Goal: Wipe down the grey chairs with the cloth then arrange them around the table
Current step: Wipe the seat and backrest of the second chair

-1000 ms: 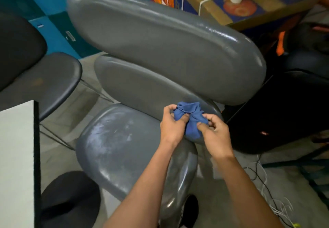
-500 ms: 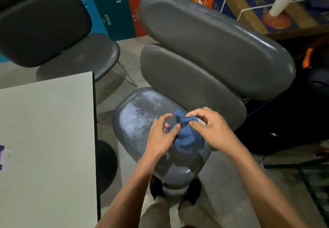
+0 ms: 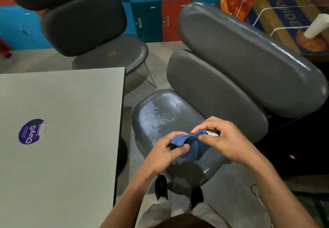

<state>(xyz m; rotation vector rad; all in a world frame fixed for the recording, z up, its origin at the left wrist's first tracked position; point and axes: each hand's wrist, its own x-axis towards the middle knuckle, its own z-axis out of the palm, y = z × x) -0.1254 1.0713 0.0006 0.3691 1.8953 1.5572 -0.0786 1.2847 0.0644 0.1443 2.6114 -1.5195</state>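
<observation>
Blue cloth (image 3: 191,145) hangs bunched between the person's two hands in the head view, held above the front part of the seat of the nearer grey chair (image 3: 178,117). The left hand (image 3: 164,153) pinches one end of the cloth between thumb and curled fingers, and the right hand (image 3: 224,138) pinches the other end the same way, so the fabric is drawn into a short twisted band between them with a loose fold drooping below. The grey chair has a glossy seat with pale streaks across it and two long padded back sections rising toward the upper right. A second, darker chair (image 3: 99,37) stands farther off at the upper left, just beyond the corner of the pale grey tabletop (image 3: 71,120), which fills the left side. A round purple sticker (image 3: 30,131) on the tabletop reads "ClayG", with the rest of the word and the small print too fine to read. Orange and blue cardboard boxes (image 3: 277,13) at the upper right carry large lettering that is cut off and cannot be read whole. Two dark shoes (image 3: 161,186) show on the floor below the seat.
</observation>
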